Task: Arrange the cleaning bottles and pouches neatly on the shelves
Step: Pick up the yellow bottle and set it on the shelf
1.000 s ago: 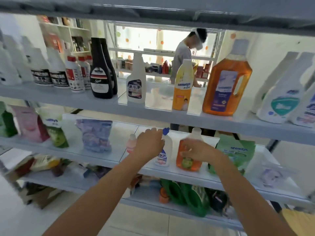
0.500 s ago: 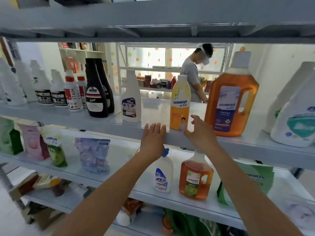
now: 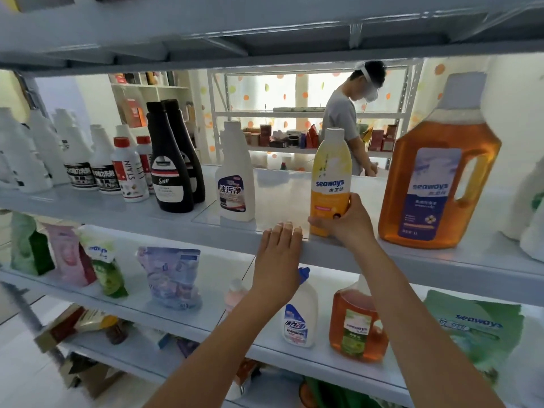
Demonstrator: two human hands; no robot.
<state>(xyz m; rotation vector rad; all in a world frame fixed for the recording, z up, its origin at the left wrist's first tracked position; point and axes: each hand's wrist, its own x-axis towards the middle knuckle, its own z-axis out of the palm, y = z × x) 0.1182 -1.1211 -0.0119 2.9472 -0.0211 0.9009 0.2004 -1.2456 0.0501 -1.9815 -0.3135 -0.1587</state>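
At shelf edge (image 3: 176, 229): left hand (image 3: 278, 260) rests, right hand (image 3: 346, 223) grips yellow bottle (image 3: 331, 178).

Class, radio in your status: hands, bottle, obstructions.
Right hand grips tall yellow plastic bottle low down. Left hand flat on grey shelf edge. Large amber jug stands close beside.

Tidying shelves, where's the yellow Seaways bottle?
Head view, right of centre: the yellow bottle on upper shelf, between white bottle and amber jug, gripped by right hand.

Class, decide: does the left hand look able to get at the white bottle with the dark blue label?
Probably yes: the left hand rests flat on the shelf edge, and only bare shelf separates it from the white bottle.
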